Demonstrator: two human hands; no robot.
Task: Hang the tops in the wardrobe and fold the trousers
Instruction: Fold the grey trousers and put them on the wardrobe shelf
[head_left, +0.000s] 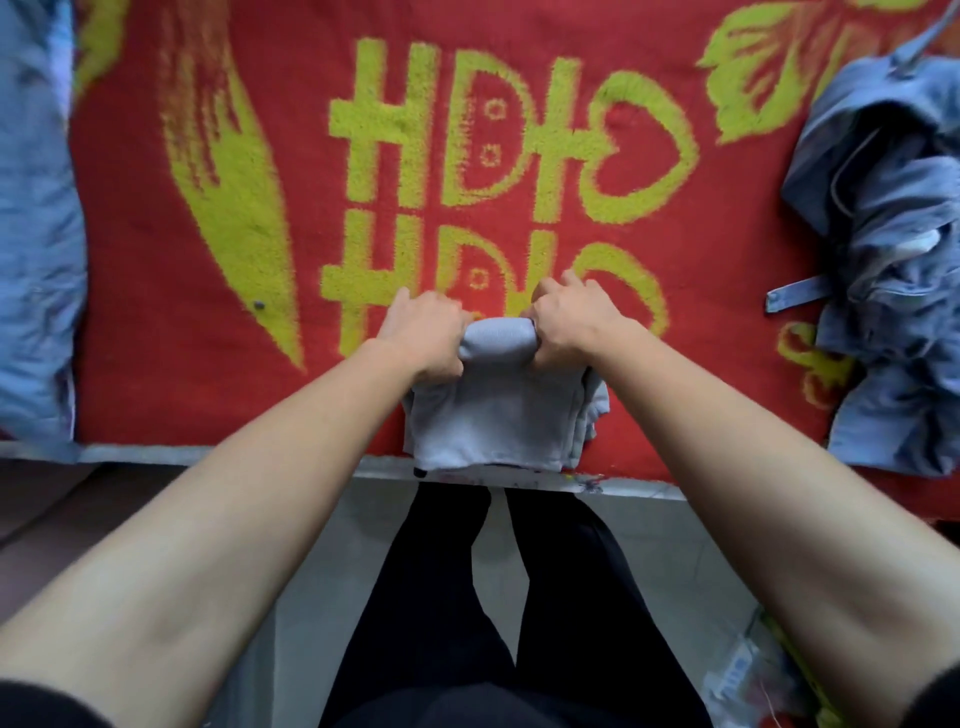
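Well out to the left of the left hand, a pale blue garment (36, 234) lay along the edge of the view, partly on the red blanket (156, 338) with its yellow-green lettering and leaf shapes. A small dark speck (258, 305) sat on one yellow-green shape, nearer the left hand but still apart from it. The left hand (426, 332) was clenched around the left end of a thick rolled fold (501, 338), fingers curled over its far side and thumb tucked beneath. That fold was the far end of the grey trousers (493, 415), which lay between the two hands and stretched from them back toward the person, flat and folded on the blanket, with the near hem at the blanket's edge. Layered edges of the same cloth showed just beneath the right wrist. The right hand (571, 322) grasped the right end of the roll in the same way, knuckles up and fingers wrapped over the cloth. Farther right of that hand, apart from it, a blue strap (795, 300) pointed toward it from a crumpled heap of denim clothes (893, 260) piled on the blanket. Below both forearms, the person's black-clad legs (441, 597) stood against the bed's edge.
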